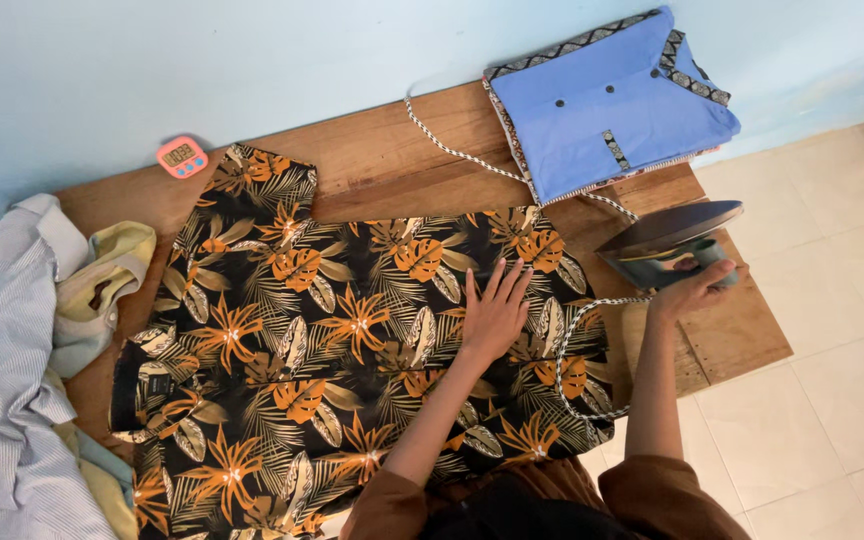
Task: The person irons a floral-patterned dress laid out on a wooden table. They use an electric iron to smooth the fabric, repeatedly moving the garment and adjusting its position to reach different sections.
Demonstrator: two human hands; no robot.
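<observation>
I see the board [382,160] bare only above the leaf-print shirt [332,350], which fills its middle, clothes [22,370] crowding the left edge and a folded blue shirt [607,100] the far right corner; my left hand [495,312] presses flat, fingers spread, on the print; my right hand [690,290] grips the iron [670,240] near the right edge.

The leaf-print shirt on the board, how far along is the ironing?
Done: a blue shirt lies folded at the far end of the wooden board. In hand: the left hand presses flat on the spread leaf-print shirt, while the right hand grips the iron, tilted up off the cloth. Left: a pile of rumpled clothes waits beside the board.
</observation>
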